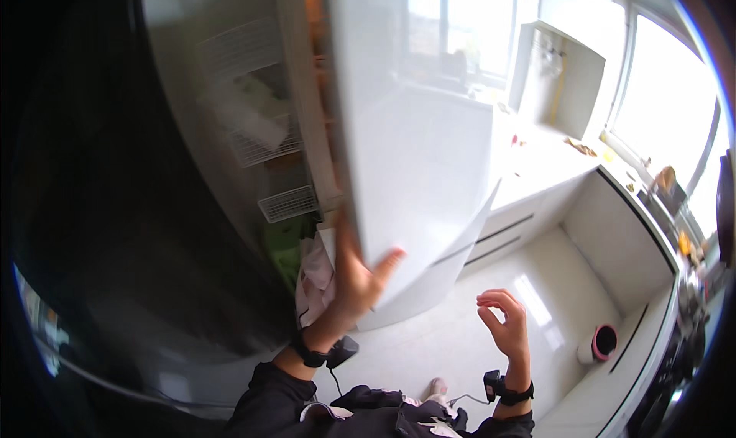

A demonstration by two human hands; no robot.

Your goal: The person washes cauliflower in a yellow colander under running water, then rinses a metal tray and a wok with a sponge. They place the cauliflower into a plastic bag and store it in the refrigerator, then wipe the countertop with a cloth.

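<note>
My left hand [356, 280] is at the near edge of a tall glossy white door [420, 168]. Its thumb lies on the front face and the blurred fingers reach behind the edge, gripping it. Over the pale floor hangs my right hand [506, 323], fingers loosely curled, thumb apart, nothing in it. Left of the door, white wire baskets [287, 204] sit one above another. A green item [284, 248] and pale pink fabric or bags [316, 265] show below them, partly hidden by my left arm.
A white counter [546, 171] with drawers runs along the window side and turns the corner at right. Small items and cookware [690, 300] stand on it. A white bin with a pink rim [595, 346] is on the floor. A large dark surface [144, 254] fills the left.
</note>
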